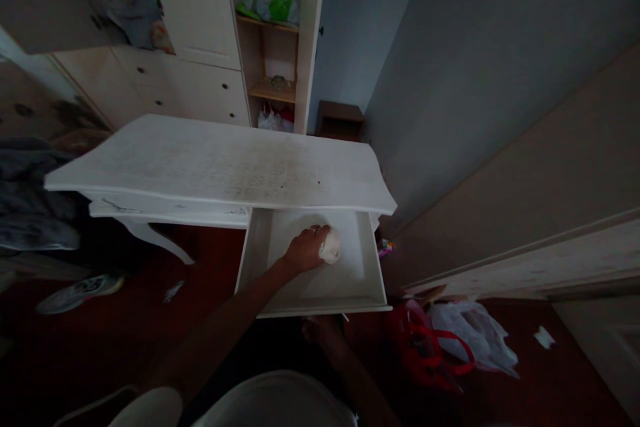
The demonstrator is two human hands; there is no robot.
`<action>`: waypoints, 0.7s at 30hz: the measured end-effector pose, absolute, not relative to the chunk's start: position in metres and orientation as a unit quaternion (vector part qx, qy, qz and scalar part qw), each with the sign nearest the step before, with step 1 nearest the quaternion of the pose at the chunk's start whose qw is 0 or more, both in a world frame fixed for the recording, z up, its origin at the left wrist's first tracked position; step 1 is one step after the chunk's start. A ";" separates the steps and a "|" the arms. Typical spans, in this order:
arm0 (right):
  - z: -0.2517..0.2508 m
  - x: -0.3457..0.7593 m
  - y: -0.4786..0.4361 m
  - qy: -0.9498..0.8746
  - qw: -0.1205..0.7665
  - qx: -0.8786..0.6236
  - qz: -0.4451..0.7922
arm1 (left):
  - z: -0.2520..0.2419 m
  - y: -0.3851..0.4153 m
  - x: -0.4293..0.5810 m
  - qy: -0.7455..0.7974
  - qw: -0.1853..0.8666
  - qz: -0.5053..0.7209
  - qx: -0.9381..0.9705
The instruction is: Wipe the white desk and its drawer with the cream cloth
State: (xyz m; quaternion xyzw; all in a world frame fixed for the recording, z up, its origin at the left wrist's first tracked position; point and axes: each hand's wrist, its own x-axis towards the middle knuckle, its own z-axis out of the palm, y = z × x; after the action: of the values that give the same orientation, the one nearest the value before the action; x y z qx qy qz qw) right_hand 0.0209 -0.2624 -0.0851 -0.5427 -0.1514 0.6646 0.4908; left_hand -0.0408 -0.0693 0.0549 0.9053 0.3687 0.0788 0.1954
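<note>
Inside the pulled-out drawer (350, 290), my left hand (306, 250) is closed around a crumpled white cloth (330, 247). The cloth is pressed to the drawer's bottom near its middle. My right hand (324, 335) is just below the drawer's front edge, its fingers curled in dark shadow. Whatever it grips there is hidden. The drawer belongs to a white desk (210, 153) with a curved edge and brownish smudges on its top.
A white cabinet (200, 33) with shelves stands behind the desk. At right are a wall (475, 147), a red bag (420, 347) and a white plastic bag (475, 333) on the floor. A shoe (83, 293) lies at left, near dark clothing (35, 193).
</note>
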 end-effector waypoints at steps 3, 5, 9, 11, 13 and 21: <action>-0.085 0.021 -0.262 -0.148 0.493 -0.541 0.665 | 0.092 -0.065 -0.048 0.347 0.223 0.179 0.893; -0.084 0.021 -0.262 -0.146 0.499 -0.536 0.665 | 0.118 -0.052 -0.052 0.337 0.208 0.264 0.879; -0.084 0.022 -0.261 -0.136 0.493 -0.540 0.669 | 0.151 -0.005 -0.057 0.355 0.149 0.367 0.847; -0.086 0.022 -0.262 -0.131 0.491 -0.545 0.666 | 0.155 0.021 -0.056 0.391 0.130 0.365 0.835; -0.087 0.021 -0.263 -0.128 0.499 -0.550 0.657 | 0.148 0.044 -0.053 0.417 0.115 0.330 0.839; -0.094 0.016 -0.259 -0.097 0.517 -0.547 0.651 | 0.105 0.091 -0.041 0.454 0.154 0.190 0.857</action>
State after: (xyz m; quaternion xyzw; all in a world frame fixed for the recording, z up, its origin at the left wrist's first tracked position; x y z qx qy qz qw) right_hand 0.0161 -0.2590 -0.0935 -0.5472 -0.0969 0.6509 0.5172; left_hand -0.0414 0.0910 0.1052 0.8569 0.4537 0.1901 0.1544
